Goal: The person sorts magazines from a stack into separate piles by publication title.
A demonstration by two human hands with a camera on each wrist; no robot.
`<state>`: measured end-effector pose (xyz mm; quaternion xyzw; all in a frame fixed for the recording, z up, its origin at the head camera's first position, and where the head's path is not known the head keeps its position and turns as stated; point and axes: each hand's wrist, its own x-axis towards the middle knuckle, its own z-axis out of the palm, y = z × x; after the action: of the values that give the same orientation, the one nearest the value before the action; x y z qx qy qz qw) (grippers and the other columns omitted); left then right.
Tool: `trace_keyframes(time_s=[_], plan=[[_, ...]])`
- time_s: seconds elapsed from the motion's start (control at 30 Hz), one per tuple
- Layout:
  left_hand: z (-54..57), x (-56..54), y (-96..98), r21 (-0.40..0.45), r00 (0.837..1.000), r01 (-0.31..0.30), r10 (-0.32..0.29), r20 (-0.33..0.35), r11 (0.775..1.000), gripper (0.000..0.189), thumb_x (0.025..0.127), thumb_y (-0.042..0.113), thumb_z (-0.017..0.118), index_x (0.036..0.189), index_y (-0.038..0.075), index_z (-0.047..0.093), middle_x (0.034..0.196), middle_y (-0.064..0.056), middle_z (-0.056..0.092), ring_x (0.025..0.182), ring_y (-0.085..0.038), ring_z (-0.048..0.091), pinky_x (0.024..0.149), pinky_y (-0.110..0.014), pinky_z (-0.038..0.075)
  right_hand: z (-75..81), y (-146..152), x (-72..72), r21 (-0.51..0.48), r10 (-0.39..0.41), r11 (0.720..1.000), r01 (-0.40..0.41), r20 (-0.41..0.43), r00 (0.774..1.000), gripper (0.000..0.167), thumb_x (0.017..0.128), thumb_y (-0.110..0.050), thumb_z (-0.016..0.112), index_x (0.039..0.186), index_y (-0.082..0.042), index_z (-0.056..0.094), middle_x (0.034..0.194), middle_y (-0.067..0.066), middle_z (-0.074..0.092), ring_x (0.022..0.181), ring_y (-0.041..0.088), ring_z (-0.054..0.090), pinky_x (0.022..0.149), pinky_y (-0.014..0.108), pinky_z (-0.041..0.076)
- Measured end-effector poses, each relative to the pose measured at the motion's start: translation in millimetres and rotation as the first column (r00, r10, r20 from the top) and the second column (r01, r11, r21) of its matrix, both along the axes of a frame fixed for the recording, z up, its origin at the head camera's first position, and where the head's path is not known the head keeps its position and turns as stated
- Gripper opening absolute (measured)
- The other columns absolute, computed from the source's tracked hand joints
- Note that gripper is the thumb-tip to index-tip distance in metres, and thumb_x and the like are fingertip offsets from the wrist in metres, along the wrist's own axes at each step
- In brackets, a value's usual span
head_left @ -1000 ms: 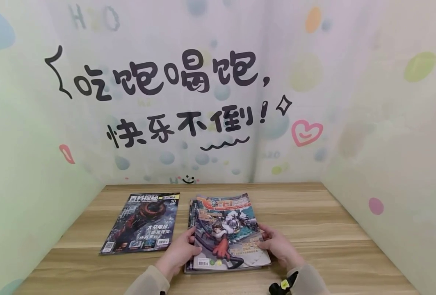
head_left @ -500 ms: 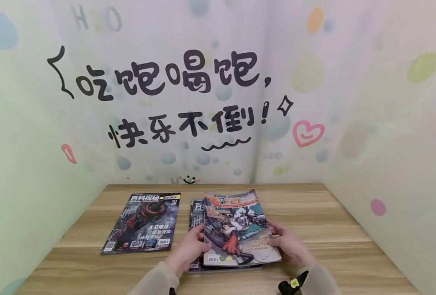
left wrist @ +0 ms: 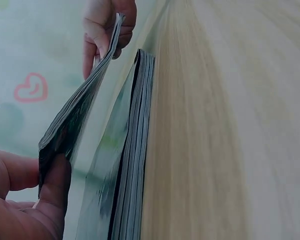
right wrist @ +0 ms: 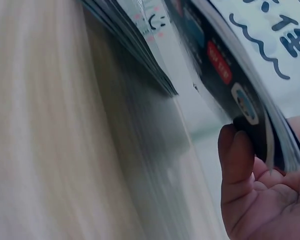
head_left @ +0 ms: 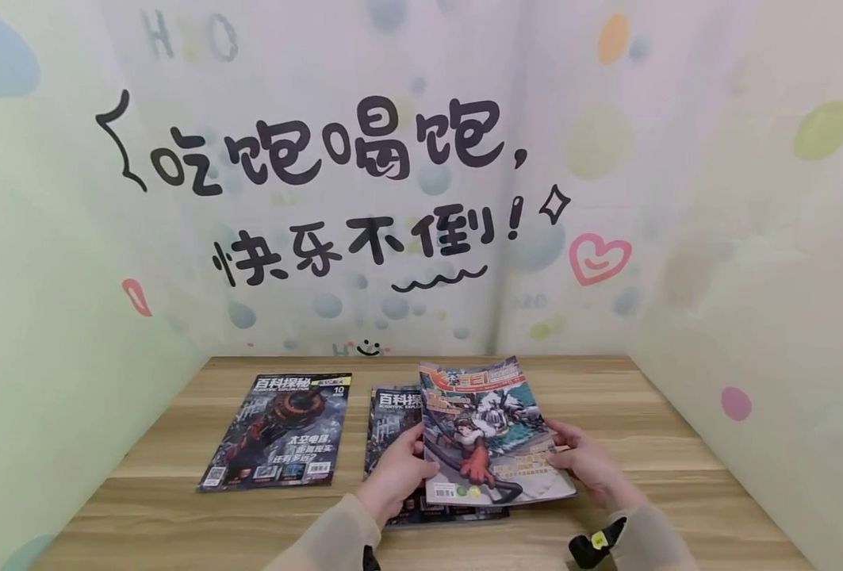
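Observation:
A magazine with a red-and-orange title and comic-style cover (head_left: 488, 420) is between my two hands, slightly bowed. My left hand (head_left: 398, 473) pinches its left edge, thumb on top. The right edge is gripped by my right hand (head_left: 594, 468). In the left wrist view the held magazine (left wrist: 80, 102) hangs clear of the pile of magazines (left wrist: 131, 150), with a gap between. That pile (head_left: 392, 420) has a dark cover on top, partly hidden by the held one. From the right wrist, fingers (right wrist: 237, 160) press under the magazine's dark back cover (right wrist: 217, 60).
Another dark magazine (head_left: 274, 436) lies flat on the left of the wooden table (head_left: 649, 420). Printed curtain walls (head_left: 421, 317) enclose the table at the back and both sides. A black-and-yellow strap (head_left: 595, 543) is on the right wrist.
Both hands have lifted the comic-cover magazine off the pile and carried it to the right. More of the dark cover beneath now shows. The left magazine stays put.

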<state>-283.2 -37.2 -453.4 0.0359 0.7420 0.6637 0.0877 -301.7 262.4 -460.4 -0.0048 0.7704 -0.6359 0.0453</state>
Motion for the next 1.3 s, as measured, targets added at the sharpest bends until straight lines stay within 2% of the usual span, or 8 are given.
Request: trace_keyframes(time_s=[0.33,0.43,0.6,0.73,0.8,0.93,1.13,1.3], plan=[[-1.5,-4.2,27.6,0.034,1.000,-0.006,0.006,0.005,0.999,0.077,0.084,-0.005,0.064,0.150,0.001,0.026,0.106,-0.011,0.045,0.063,-0.014,0.041,0.068,-0.029,0.044,2.5,30.1,-4.5,0.024,0.017,1.000,-0.017,0.004,1.000,0.073,0.082,0.011,0.059,0.146,0.008,0.026,0.110,0.017,0.045,0.085,0.021,0.055,0.069,0.030,0.051],[-2.4,-6.2,36.8,0.056,1.000,-0.004,0.004,0.005,0.998,0.077,0.084,-0.006,0.064,0.150,0.001,0.026,0.104,-0.010,0.043,0.062,-0.014,0.040,0.064,-0.028,0.042,4.3,39.6,-4.9,0.027,0.028,0.999,-0.028,0.013,1.000,0.073,0.083,0.011,0.059,0.147,0.007,0.024,0.110,0.016,0.046,0.086,0.020,0.055,0.069,0.029,0.051],[-3.1,-9.9,52.3,0.051,1.000,-0.010,0.011,-0.014,0.999,0.076,0.082,-0.008,0.065,0.149,0.000,0.029,0.101,-0.009,0.045,0.080,-0.016,0.048,0.069,-0.028,0.044,8.1,54.3,-6.5,0.032,0.039,0.999,-0.040,0.042,0.998,0.074,0.084,0.010,0.057,0.148,0.007,0.020,0.112,0.016,0.043,0.086,0.020,0.054,0.071,0.029,0.051],[-3.6,-12.4,62.9,0.051,1.000,-0.007,0.008,-0.009,0.999,0.077,0.081,-0.009,0.065,0.149,-0.001,0.030,0.099,-0.008,0.043,0.077,-0.018,0.047,0.070,-0.029,0.044,9.8,64.6,-8.2,0.029,0.037,0.999,-0.039,0.057,0.998,0.076,0.085,0.010,0.058,0.149,0.006,0.017,0.113,0.017,0.042,0.087,0.020,0.054,0.071,0.029,0.051],[-3.2,-13.2,67.3,0.057,1.000,-0.006,0.006,-0.001,0.998,0.077,0.080,-0.010,0.065,0.148,-0.001,0.031,0.099,-0.007,0.042,0.081,-0.019,0.047,0.070,-0.029,0.046,9.3,69.2,-8.9,0.038,0.036,0.999,-0.039,0.057,0.998,0.076,0.084,0.010,0.058,0.148,0.007,0.017,0.112,0.017,0.042,0.087,0.020,0.054,0.071,0.029,0.051],[-3.1,-15.8,75.7,0.073,1.000,0.006,-0.006,0.000,0.997,0.076,0.079,-0.012,0.064,0.147,-0.003,0.031,0.097,-0.006,0.041,0.099,-0.022,0.048,0.071,-0.029,0.046,7.1,78.3,-10.0,0.041,0.034,0.998,-0.037,0.065,0.997,0.075,0.085,0.010,0.057,0.148,0.008,0.016,0.112,0.017,0.043,0.087,0.021,0.055,0.071,0.029,0.052],[-4.2,-19.1,88.9,0.100,0.999,0.021,-0.024,0.027,0.995,0.076,0.079,-0.015,0.063,0.147,-0.004,0.032,0.098,-0.006,0.041,0.099,-0.022,0.048,0.072,-0.028,0.046,4.6,90.5,-11.2,0.039,0.037,0.998,-0.040,0.078,0.996,0.076,0.085,0.011,0.056,0.148,0.008,0.014,0.111,0.015,0.046,0.086,0.021,0.056,0.072,0.029,0.052],[-5.5,-23.9,100.0,0.089,0.999,0.020,-0.024,0.044,0.996,0.074,0.079,-0.014,0.063,0.146,-0.003,0.033,0.111,-0.010,0.047,0.094,-0.019,0.054,0.084,-0.037,0.052,1.9,99.6,-12.9,0.032,0.042,0.998,-0.045,0.086,0.995,0.074,0.086,0.011,0.055,0.147,0.010,0.013,0.108,0.014,0.048,0.085,0.020,0.057,0.072,0.030,0.053]])
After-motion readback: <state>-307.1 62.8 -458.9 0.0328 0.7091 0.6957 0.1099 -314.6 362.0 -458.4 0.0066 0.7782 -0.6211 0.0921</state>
